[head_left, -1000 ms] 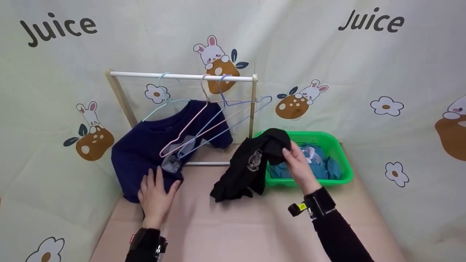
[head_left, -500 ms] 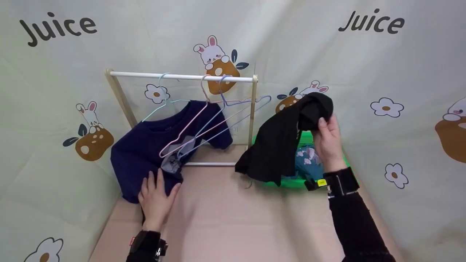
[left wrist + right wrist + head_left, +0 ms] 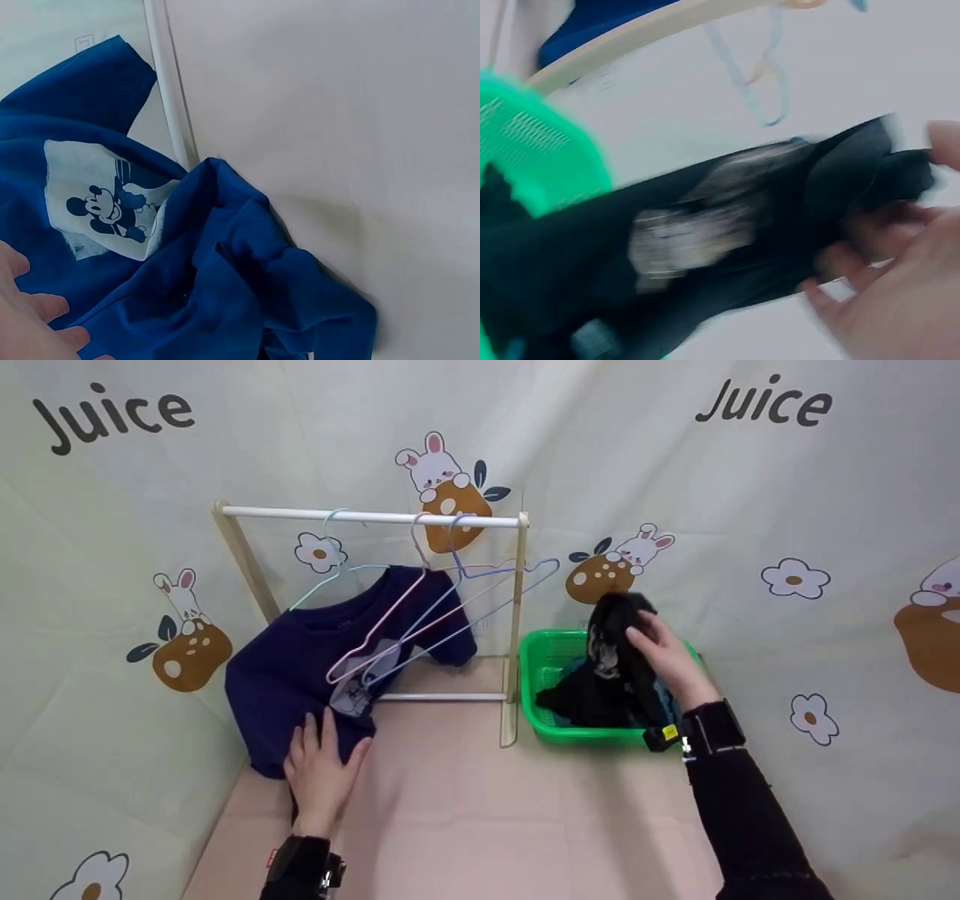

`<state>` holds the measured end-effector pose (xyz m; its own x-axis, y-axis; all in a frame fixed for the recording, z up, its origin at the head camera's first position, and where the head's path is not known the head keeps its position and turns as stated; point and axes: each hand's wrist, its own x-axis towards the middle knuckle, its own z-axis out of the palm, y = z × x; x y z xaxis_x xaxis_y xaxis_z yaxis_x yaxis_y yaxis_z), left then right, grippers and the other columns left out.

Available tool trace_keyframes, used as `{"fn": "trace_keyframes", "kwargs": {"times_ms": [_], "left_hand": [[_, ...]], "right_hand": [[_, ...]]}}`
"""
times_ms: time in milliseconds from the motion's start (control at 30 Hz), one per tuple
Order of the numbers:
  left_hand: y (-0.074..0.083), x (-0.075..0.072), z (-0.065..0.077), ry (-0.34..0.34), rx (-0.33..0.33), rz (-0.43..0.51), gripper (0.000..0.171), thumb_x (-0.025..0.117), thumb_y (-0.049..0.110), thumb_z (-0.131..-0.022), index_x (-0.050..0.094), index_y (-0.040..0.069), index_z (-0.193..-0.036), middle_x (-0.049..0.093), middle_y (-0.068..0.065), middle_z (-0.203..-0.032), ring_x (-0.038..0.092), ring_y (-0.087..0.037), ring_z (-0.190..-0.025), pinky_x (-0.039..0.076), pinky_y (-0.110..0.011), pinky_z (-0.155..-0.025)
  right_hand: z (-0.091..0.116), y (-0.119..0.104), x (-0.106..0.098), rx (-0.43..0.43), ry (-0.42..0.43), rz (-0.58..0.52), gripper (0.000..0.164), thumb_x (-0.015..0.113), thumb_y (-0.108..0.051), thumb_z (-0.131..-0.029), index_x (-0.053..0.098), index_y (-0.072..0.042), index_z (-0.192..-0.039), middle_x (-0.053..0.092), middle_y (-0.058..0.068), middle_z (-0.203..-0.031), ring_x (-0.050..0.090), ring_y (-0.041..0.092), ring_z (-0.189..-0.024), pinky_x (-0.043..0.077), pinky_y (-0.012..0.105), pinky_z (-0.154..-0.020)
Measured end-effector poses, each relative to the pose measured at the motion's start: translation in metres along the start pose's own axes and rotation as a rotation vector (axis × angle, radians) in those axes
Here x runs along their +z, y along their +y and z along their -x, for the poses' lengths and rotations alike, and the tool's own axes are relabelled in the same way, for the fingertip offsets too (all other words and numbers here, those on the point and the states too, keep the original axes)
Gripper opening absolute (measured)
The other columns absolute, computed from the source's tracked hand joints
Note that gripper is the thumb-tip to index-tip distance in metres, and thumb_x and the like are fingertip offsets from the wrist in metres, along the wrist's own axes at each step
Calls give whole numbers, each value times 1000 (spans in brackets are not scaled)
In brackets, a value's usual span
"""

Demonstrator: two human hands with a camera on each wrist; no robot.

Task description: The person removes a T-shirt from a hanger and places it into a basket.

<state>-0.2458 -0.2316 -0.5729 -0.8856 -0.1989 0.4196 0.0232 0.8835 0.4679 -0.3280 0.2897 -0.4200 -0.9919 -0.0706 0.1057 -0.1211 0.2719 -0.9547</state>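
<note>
In the head view, a navy T-shirt [image 3: 292, 682] with a pale cartoon print hangs on a mint hanger [image 3: 322, 583] from the rack. Its lower part is bunched, as the left wrist view also shows. My left hand [image 3: 322, 772] rests on its hem, fingers spread and fairly straight. On the right, my right hand [image 3: 670, 656] pinches the top of a black shirt [image 3: 621, 660] with a grey print. The black shirt hangs down into a green basket [image 3: 551, 729], its lower end lying over a teal garment [image 3: 664, 697], which is mostly covered.
A small clothes rack [image 3: 300, 514] with a white bar stands at the back. From its bar hang a pink hanger [image 3: 367, 641] and a blue hanger [image 3: 420, 649], both bare and overlapping in front of the navy shirt. A printed curtain [image 3: 750, 502] closes off the back and sides.
My right hand moved the black shirt rightward, first raising it from beside the basket, then lowering it into the basket. My left hand stayed on the navy shirt.
</note>
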Motion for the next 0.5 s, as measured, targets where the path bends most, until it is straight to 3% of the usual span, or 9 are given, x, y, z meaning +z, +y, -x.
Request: {"fn": "trace_keyframes", "kwargs": {"times_ms": [100,300,500], "left_hand": [[1,-2,-1,0,-5,1,85,66,53,-89,34,7,-153,28,-27,-155,22,-48,-141,19,-68,-105],[1,-9,-6,44,11,9,85,68,51,-88,34,7,-153,28,-26,-155,24,-49,-140,21,-68,-104],[4,-22,-16,110,35,15,85,69,49,-88,33,7,-153,28,-27,-155,24,-49,-140,22,-69,-103]], "right_hand": [[5,23,4,78,-74,132,74,51,-36,-104,16,2,-156,16,24,-161,14,36,-148,17,48,-117],[20,59,11,110,-113,195,77,52,-43,-102,17,-1,-156,15,24,-161,12,38,-148,17,52,-116],[37,76,15,107,-119,251,71,49,-38,-105,19,2,-155,15,28,-159,12,42,-147,17,55,-115]]}}
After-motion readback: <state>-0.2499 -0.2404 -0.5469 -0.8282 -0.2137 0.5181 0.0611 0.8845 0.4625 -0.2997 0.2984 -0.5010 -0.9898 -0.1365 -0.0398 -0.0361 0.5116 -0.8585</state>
